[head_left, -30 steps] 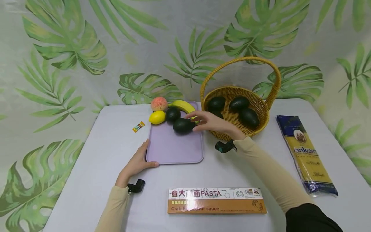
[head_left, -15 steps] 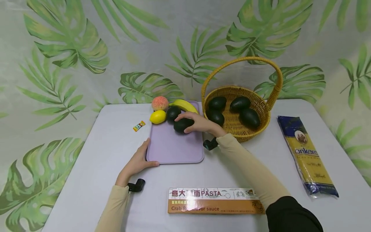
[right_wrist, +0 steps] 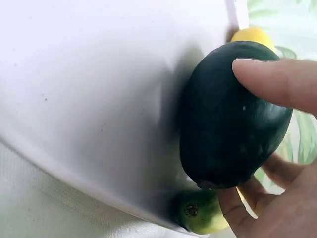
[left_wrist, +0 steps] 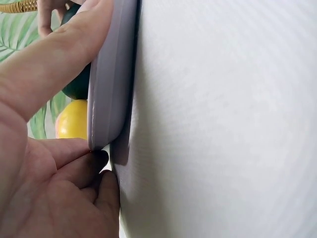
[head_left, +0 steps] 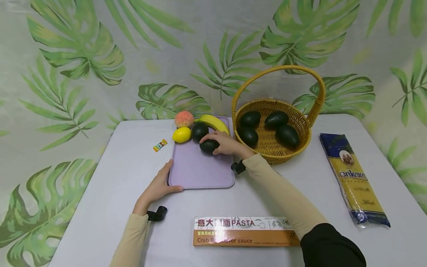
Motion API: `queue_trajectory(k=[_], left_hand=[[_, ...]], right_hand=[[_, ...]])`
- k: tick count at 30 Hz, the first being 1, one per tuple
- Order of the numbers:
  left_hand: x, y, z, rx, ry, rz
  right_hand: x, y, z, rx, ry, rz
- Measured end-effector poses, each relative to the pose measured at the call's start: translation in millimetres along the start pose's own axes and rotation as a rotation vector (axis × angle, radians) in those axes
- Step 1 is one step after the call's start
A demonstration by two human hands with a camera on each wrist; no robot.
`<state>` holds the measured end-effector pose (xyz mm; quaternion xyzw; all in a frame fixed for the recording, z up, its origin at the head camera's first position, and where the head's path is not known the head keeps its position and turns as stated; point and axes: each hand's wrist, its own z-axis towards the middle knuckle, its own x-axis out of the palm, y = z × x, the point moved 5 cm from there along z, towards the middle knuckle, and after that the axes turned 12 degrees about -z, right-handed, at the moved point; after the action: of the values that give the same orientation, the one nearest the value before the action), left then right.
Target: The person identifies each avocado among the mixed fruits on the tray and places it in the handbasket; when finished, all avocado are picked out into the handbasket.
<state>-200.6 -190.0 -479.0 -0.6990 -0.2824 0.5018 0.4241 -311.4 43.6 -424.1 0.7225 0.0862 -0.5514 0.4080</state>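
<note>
In the head view my right hand (head_left: 227, 144) grips a dark green avocado (head_left: 208, 147) over the lilac tray (head_left: 200, 172). The right wrist view shows my thumb on one side of that avocado (right_wrist: 230, 119) and curled fingers on the other. My left hand (head_left: 157, 188) holds the tray's front left corner, thumb at the front edge, fingers along the left side. Behind the gripped avocado lie another avocado (head_left: 199, 131), a lemon (head_left: 181, 135), a peach (head_left: 184, 119) and a banana (head_left: 213, 122), grouped at the tray's back.
A wicker basket (head_left: 271, 159) with a tall handle and several avocados stands right of the tray. A pasta box (head_left: 240, 237) lies at the front, partly covered by my right sleeve. An Ankara pasta bag (head_left: 355, 181) lies far right, a small wrapped snack (head_left: 160, 145) left.
My right hand has moved left from the avocado's right end and closed its fingers round it. The avocado has barely shifted. My left hand stays at the tray corner.
</note>
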Motion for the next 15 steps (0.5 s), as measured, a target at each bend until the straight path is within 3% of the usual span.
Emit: queue_trajectory(k=[5, 10, 15], left_hand=[[0.4, -0.7, -0.2, 0.001, -0.002, 0.004], [-0.1, -1.3, -1.0, 0.002, -0.003, 0.006], [0.3, -1.8, -0.9, 0.0, 0.0, 0.008]], right_hand=[[-2.7, 4.5, -6.4, 0.009, -0.012, 0.005], [-17.7, 8.4, -23.6, -0.004, -0.039, 0.137], [-46.1, 8.3, -50.9, -0.06, -0.086, 0.267]])
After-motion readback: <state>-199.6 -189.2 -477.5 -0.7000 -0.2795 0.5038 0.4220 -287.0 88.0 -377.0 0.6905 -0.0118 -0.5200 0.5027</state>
